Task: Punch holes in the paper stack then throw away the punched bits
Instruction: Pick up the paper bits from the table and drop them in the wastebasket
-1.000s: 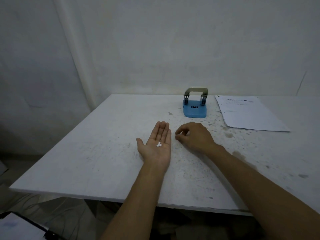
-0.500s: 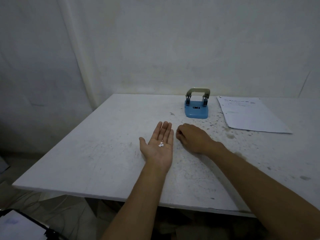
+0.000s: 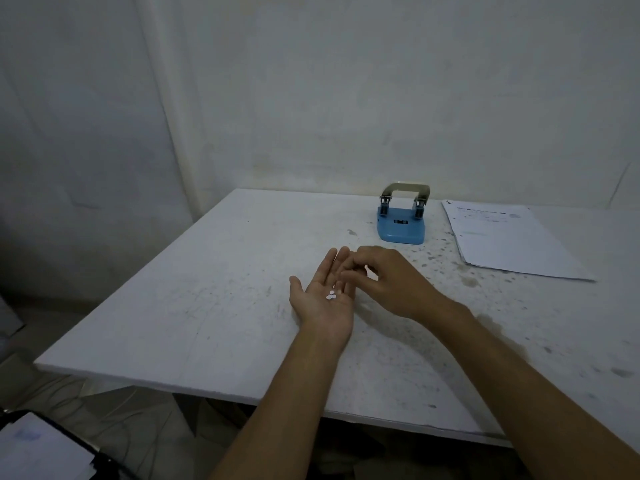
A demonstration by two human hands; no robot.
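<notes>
My left hand (image 3: 323, 299) lies palm up on the white table (image 3: 214, 299), flat and with its fingers straight. A few small white punched bits (image 3: 331, 295) rest in the palm. My right hand (image 3: 391, 282) hovers over the left fingers with its fingertips pinched together; whether a bit sits between them cannot be made out. The blue hole punch (image 3: 401, 226) with a metal lever stands at the back of the table. The paper stack (image 3: 509, 240) lies flat to its right.
A white wall rises behind the table. At the lower left, below the table's edge, lies a dark-framed board with paper (image 3: 41, 448) on the floor. Dark specks and stains mark the table's right half.
My right hand has lifted off the table and moved left, over the fingers of my left hand. The left hand has stayed palm up with the bits in it.
</notes>
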